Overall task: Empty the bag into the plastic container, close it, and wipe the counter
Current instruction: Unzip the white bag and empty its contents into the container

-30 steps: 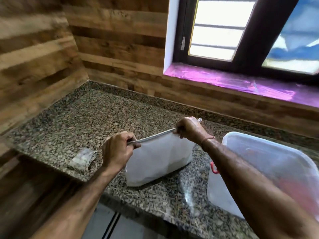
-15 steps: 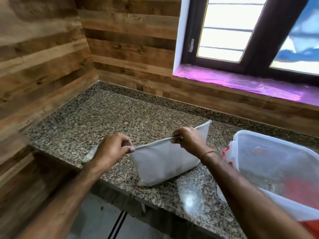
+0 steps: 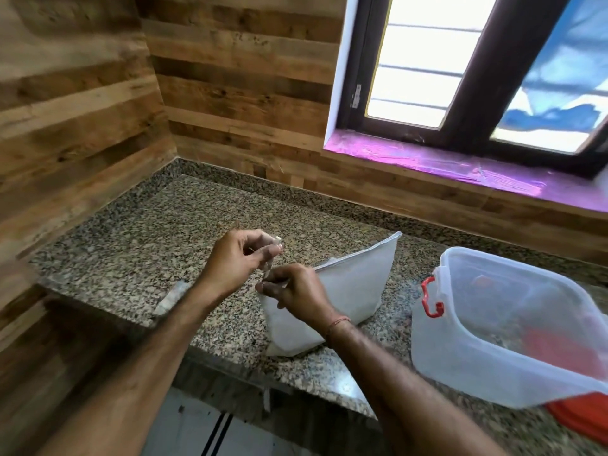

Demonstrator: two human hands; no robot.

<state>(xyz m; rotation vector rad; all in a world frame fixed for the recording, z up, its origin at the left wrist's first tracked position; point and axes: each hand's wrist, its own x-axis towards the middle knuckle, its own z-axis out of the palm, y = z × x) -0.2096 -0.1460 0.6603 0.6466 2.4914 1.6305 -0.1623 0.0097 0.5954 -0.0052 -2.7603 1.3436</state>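
A white zip bag point(image 3: 348, 291) stands upright on the granite counter point(image 3: 158, 238), its sealed top edge slanting up to the right. My right hand point(image 3: 292, 291) pinches the bag's near left top corner. My left hand point(image 3: 237, 258) is just above and left of it, fingers closed on a small pale strip or tab at that same corner. A clear plastic container point(image 3: 493, 330) with a red latch point(image 3: 429, 296) sits tilted to the right of the bag, lid off.
A small folded cloth point(image 3: 171, 296) lies near the counter's front edge, partly behind my left forearm. Something red-orange point(image 3: 579, 419) lies under the container at the right. Wood-panelled walls close the corner; a window sill point(image 3: 460, 172) runs behind.
My right hand slid along the bag's top from its far end to the near left corner. The left hand lifted slightly and now holds a small strip there.
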